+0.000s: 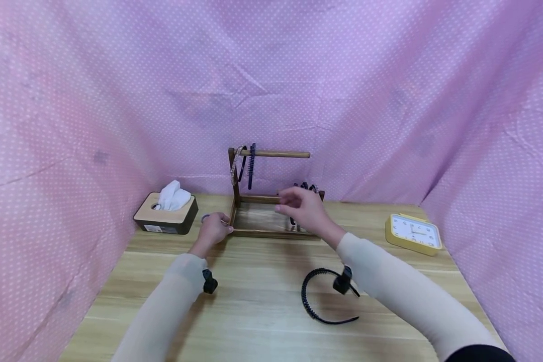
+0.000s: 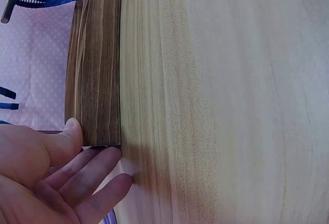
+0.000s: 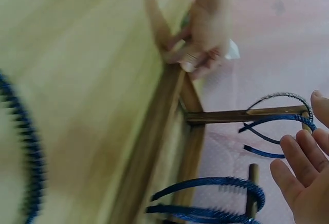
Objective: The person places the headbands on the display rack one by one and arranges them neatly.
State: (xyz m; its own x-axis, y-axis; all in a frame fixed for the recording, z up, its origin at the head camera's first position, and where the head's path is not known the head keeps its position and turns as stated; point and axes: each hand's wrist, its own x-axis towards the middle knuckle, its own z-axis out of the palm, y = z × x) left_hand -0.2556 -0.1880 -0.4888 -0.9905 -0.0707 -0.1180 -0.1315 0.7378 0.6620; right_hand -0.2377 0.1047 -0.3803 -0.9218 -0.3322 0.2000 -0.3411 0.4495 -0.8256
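A brown wooden rack [image 1: 276, 233] stands on the table, with an upper bar [image 1: 282, 154] on a post at its left. My left hand [image 1: 212, 231] grips its front left corner, thumb against the frame's side and fingers at its end. A beaded headband [image 1: 235, 168] and a dark toothed headband [image 1: 251, 166] hang on the upper bar. More headbands [image 3: 205, 184] hang on a lower peg at the right. Over the rack's right part is my right hand [image 1: 305, 206], fingers loosely bent and nothing between them. A dark toothed headband [image 1: 305, 296] lies on the table below my right forearm.
A tissue box [image 1: 163, 216] stands left of the rack. A yellow clock [image 1: 414, 234] is at the right. Beside my left hand, a purple curved thing [image 2: 109, 217] shows partly. Pink dotted cloth [image 1: 271, 75] hangs behind and around the table [image 1: 253, 301].
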